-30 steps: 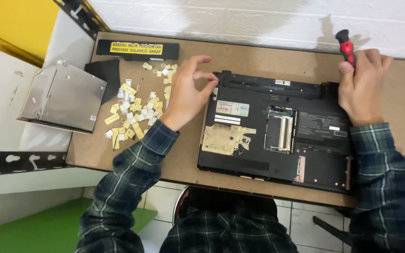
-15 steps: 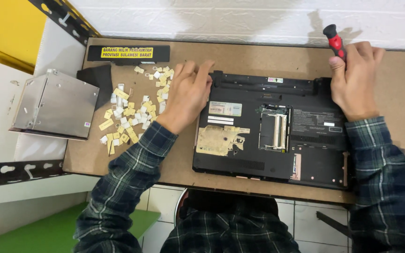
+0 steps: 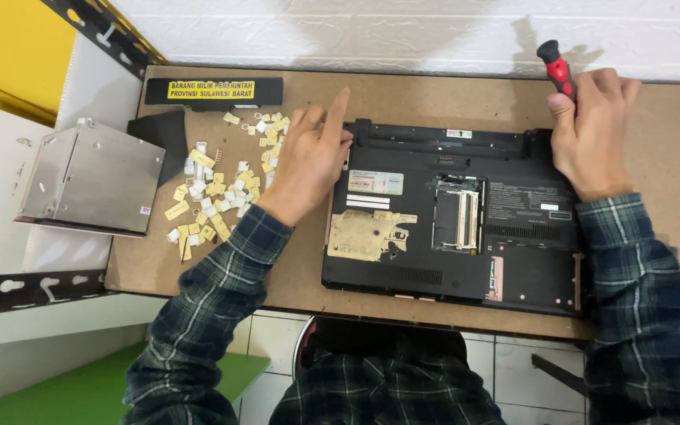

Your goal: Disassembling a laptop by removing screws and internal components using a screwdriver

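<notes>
Head view: right hand (image 3: 592, 130) grips screwdriver (image 3: 556, 68) over laptop (image 3: 450, 220).

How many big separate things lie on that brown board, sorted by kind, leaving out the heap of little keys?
Black upturned laptop: 1
Silver metal drive box: 1
Long black battery bar with yellow label: 1
Red-and-black screwdriver, gripped in the right hand: 1
Total: 4

Your one camera sits on your head and looks straight down, from close above, at the brown table (image 3: 434, 98), your arms and the white wall's bottom edge.
</notes>
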